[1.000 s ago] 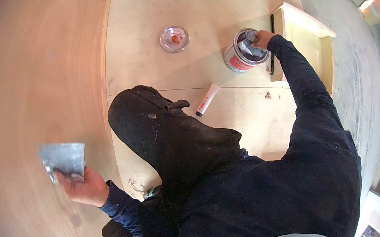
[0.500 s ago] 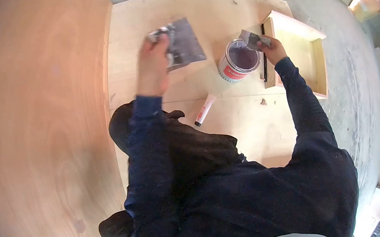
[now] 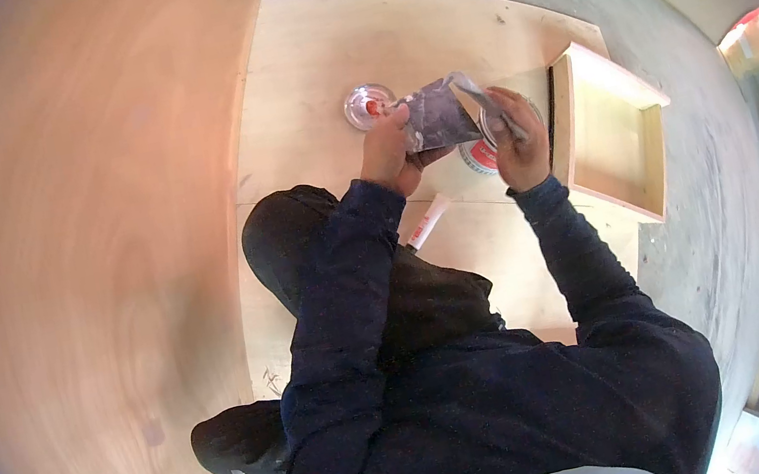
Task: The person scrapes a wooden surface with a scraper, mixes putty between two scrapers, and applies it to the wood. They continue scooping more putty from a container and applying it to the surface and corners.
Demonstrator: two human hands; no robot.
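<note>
My left hand (image 3: 388, 152) grips a flat, square grey mixing plate (image 3: 439, 115) by its left edge, thumb on top. Smears show across its face. In my right hand (image 3: 521, 141) is a putty knife (image 3: 480, 95), its blade tilted and right at the plate's right edge. An open can (image 3: 479, 157) with a red and white label stands behind the plate and my right hand, mostly hidden by them. Just beyond my left hand lies a round shiny lid (image 3: 367, 105). A white tube (image 3: 428, 222) with red print and a dark cap rests below the hands, near my knee.
Pale plywood (image 3: 314, 35) forms the surface under the can and tube. A shallow wooden drawer (image 3: 662, 141) sits at the right. A tall wood panel (image 3: 95, 236) rises on my left, and grey concrete floor (image 3: 710, 209) runs along the right side.
Both hands have come together: the left moved right and down with the plate, the right moved from the can's rim to the plate with the knife. The lid has come into view.
</note>
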